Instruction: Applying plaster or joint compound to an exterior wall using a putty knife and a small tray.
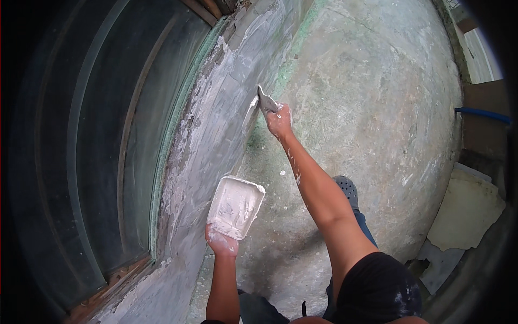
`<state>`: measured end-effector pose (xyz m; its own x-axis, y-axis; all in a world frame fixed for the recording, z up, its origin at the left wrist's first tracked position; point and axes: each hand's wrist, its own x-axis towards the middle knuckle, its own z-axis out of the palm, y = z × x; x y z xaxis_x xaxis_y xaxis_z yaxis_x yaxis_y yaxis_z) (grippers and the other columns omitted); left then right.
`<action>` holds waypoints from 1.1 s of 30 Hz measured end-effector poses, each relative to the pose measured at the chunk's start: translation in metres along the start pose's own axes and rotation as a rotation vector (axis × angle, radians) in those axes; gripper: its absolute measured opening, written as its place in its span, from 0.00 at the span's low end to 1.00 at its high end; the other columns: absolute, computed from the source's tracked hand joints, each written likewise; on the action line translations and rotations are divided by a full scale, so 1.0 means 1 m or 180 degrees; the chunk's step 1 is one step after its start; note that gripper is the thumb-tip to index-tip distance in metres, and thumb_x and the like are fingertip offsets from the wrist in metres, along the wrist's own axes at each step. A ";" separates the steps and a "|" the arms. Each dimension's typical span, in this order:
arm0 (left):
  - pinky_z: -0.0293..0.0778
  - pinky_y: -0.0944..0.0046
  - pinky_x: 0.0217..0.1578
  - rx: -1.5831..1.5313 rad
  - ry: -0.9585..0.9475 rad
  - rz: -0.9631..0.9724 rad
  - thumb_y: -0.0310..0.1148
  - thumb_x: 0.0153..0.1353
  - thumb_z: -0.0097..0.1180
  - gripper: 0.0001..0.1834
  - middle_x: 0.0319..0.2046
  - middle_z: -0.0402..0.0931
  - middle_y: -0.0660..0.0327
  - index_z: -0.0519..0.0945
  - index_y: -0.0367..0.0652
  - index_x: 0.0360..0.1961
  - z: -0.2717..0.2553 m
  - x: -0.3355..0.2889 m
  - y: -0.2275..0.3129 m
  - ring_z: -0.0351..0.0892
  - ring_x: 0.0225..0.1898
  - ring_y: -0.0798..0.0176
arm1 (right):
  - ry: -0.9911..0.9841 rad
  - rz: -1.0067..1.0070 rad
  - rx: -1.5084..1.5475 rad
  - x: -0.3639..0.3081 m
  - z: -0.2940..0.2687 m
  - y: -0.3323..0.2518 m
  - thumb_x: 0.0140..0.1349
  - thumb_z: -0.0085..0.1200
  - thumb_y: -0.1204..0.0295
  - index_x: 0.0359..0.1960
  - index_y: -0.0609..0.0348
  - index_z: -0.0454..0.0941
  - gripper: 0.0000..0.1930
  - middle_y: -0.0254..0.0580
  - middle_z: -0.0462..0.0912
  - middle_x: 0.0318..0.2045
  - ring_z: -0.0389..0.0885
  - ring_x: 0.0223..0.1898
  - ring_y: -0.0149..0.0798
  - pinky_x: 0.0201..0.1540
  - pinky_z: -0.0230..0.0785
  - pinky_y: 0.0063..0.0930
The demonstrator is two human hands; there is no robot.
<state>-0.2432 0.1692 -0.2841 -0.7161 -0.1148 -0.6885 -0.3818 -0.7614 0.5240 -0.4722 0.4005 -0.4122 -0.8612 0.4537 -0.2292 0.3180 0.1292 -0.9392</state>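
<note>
My left hand (222,241) grips the near end of a shallow rectangular tray (217,201), its inside coated with white plaster paste (237,202). Farther ahead, my right hand (279,121) is closed around a putty knife (265,101), whose blade is at the low grey wall (237,89), near its foot. A white smear of paste (249,115) shows on the wall beside the blade. Paste also spots my right hand and forearm. The knife's handle is mostly hidden in my fingers.
A window with dark panes (97,140) and a green-edged frame (166,148) rises on the left. Stained concrete floor (367,108) stretches to the right. My shoe (347,189) stands below my right arm. Broken boards (464,208) and a blue hose (483,114) lie at the far right.
</note>
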 end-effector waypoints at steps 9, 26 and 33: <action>0.55 0.45 0.64 -0.0285 -0.0240 -0.0039 0.45 0.63 0.37 0.31 0.62 0.63 0.50 0.64 0.36 0.62 -0.023 -0.009 0.008 0.62 0.63 0.46 | -0.1966 -0.1853 -0.0359 -0.110 0.017 0.071 0.50 0.51 0.75 0.47 0.56 0.77 0.19 0.55 0.78 0.39 0.73 0.44 0.56 0.51 0.64 0.46; 0.56 0.47 0.64 -0.0198 0.0005 -0.0087 0.45 0.62 0.37 0.31 0.61 0.64 0.50 0.65 0.35 0.61 0.002 0.009 -0.022 0.63 0.62 0.47 | 0.0260 -0.0516 -0.1187 -0.057 0.049 0.075 0.51 0.50 0.70 0.44 0.66 0.77 0.18 0.65 0.78 0.36 0.76 0.38 0.61 0.42 0.67 0.46; 0.56 0.47 0.64 -0.0179 0.0108 -0.0001 0.44 0.62 0.37 0.30 0.60 0.65 0.51 0.66 0.35 0.60 0.001 0.023 -0.008 0.64 0.62 0.48 | -0.0454 -0.1291 -0.0332 -0.066 -0.001 0.107 0.52 0.51 0.72 0.32 0.66 0.78 0.10 0.59 0.79 0.29 0.79 0.33 0.51 0.38 0.69 0.41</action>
<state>-0.2575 0.1734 -0.3035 -0.6955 -0.1353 -0.7057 -0.3480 -0.7959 0.4955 -0.3809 0.3857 -0.4970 -0.9683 0.2226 0.1129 -0.0251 0.3634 -0.9313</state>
